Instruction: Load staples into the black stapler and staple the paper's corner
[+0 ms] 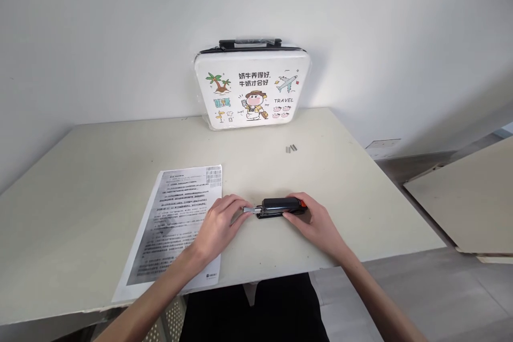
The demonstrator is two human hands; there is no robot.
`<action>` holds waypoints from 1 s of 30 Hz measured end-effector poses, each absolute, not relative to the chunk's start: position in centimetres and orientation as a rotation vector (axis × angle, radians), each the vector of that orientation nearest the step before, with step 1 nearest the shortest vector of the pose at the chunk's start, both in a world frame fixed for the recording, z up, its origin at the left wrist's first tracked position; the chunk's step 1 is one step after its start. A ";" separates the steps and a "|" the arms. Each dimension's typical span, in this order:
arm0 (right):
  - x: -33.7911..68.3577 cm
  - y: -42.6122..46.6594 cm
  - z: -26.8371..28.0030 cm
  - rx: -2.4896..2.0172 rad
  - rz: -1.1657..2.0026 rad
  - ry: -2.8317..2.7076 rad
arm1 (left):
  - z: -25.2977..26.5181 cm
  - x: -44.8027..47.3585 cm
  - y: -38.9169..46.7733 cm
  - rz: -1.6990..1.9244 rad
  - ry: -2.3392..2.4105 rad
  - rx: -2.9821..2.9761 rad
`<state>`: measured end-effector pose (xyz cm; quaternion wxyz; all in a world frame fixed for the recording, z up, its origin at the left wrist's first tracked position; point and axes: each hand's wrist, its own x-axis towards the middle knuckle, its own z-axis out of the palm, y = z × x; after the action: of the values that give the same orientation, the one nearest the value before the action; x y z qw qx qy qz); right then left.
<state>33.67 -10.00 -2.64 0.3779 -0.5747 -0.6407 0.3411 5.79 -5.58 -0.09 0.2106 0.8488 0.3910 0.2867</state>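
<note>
Forearms (160,295) come in over the front edge of the bench (252,152); left hand (220,225) is pinching a silvery bit (248,209) at one end of the stapler, right hand (315,223) wraps round the other end; black stapler (280,204) sits between them, near the front edge; printed sheet (174,211) ends just shy of that edge, left hand partly over it; decent elbow room off to the right; small gray strips (291,148) lie farther back, white case (234,109) near the rear edge.
</note>
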 end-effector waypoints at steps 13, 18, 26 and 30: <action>33.8 -10.0 -2.6 -1.483 0.861 -1.646 | -0.1 5.6 -5.5 0.723 1.098 2.351; 34.0 -10.1 -2.6 -1.465 0.860 -1.647 | -0.2 3.0 -4.3 0.686 0.963 2.301; 34.5 -9.9 -2.8 -1.378 0.899 -1.695 | -0.5 4.9 0.1 0.641 0.544 2.454; 34.4 -9.9 -2.9 -1.375 0.912 -1.701 | -0.8 7.2 1.7 0.599 0.472 2.515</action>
<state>34.42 -9.92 -2.87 0.3764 -0.5374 -0.6651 0.3566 7.18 1.65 -0.76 0.2540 0.9255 0.1738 0.2206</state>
